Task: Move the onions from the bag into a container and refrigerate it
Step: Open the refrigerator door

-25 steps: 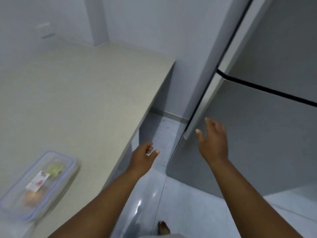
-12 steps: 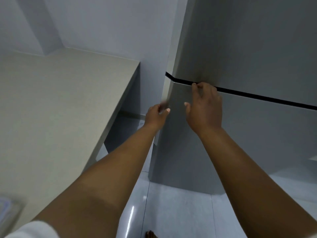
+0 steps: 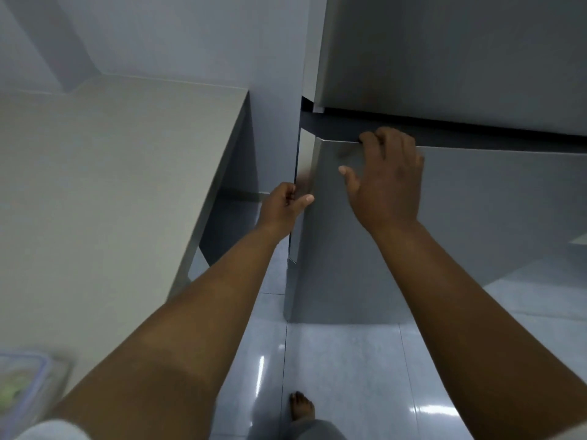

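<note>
Your right hand (image 3: 389, 182) hooks the lower fridge door's (image 3: 476, 211) top edge; your left hand (image 3: 283, 208) pinches its left edge.

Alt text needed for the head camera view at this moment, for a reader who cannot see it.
Both bare hands grip a grey fridge's lower door: the right hand hooks its top edge, the left hand pinches its side edge. A clear lidded container sits blurred on the beige counter at lower left.

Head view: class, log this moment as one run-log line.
stage: opening fridge | right hand: fingers hooked over grey lower fridge door top edge | left hand: gripping door's side edge | clear plastic container: on beige counter
</note>
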A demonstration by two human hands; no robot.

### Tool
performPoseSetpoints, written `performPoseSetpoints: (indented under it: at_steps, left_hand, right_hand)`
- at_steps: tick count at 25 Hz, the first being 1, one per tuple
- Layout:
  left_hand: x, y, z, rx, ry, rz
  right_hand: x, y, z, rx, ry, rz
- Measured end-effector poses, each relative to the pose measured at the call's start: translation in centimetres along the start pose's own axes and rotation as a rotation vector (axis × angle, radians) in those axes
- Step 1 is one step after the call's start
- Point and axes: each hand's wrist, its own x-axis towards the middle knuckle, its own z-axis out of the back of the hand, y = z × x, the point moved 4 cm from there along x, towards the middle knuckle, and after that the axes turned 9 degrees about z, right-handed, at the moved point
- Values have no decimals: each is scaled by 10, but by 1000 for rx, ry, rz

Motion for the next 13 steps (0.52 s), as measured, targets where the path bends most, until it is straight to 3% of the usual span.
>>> performPoseSetpoints:
  at_steps: [8, 13]
  left_hand:
    - [-146, 37, -18, -1, 99, -200]
    - [-248, 55, -58, 18, 230, -302]
  right_hand:
    - [-100, 37, 104, 76, -106, -211]
    - [-163, 87, 155, 6, -63, -175]
